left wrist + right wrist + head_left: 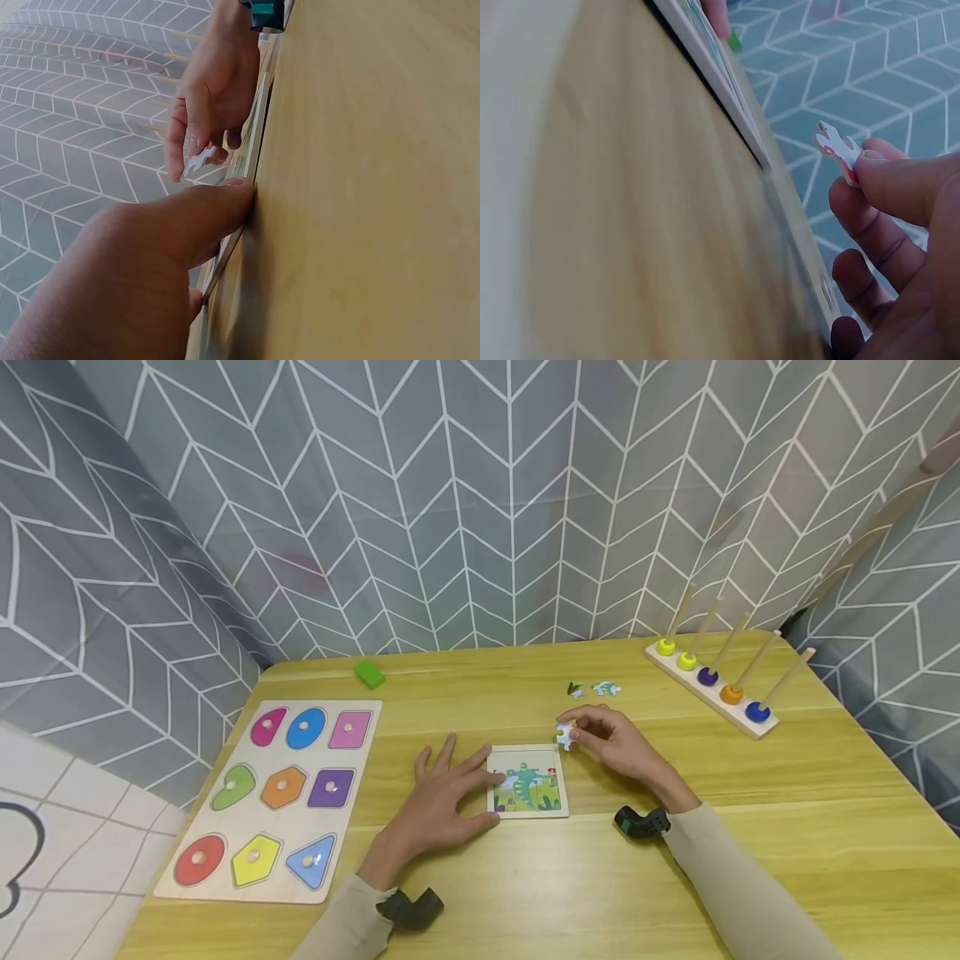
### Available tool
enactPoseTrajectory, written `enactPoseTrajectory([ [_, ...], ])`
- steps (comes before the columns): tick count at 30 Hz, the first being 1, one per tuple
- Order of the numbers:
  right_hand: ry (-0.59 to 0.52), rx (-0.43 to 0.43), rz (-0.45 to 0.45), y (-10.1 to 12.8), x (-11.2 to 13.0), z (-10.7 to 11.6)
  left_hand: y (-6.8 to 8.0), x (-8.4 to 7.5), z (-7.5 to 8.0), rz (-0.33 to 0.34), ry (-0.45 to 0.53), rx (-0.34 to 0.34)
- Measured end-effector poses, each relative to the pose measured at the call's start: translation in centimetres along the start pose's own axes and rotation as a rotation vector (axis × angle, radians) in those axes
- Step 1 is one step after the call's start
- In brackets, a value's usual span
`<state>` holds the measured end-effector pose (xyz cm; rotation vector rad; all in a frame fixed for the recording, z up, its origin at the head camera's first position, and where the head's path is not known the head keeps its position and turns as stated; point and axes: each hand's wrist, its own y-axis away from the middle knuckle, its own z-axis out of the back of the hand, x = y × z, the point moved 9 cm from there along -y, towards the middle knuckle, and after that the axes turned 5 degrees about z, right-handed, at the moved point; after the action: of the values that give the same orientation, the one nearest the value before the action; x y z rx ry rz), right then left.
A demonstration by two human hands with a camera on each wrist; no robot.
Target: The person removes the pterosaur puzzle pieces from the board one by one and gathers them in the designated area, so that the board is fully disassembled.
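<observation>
Big wooden table (750,827) first, with the shape board (277,793) at its left and the peg rack (712,681) far right. Centre stage sits the small jigsaw tray (527,782), flat on the wood. The left hand (442,797) lies spread, fingertips pressing the tray's left edge. The right hand (618,743) hovers just beyond the tray's far-right corner, pinching 1 puzzle piece (566,734) between thumb and fingers, so the tray lies near-left of it. 2 loose pieces (592,689) wait farther back.
</observation>
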<state>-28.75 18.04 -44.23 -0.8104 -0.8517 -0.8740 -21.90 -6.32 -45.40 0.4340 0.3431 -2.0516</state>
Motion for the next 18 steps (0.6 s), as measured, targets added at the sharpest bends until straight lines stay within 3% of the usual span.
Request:
enactPoseTrajectory([
  [18,0.113,-0.187,-0.037,1.3,-2.4,6.6,0.0,0.1,-0.1,0.0,-0.002,0.001],
])
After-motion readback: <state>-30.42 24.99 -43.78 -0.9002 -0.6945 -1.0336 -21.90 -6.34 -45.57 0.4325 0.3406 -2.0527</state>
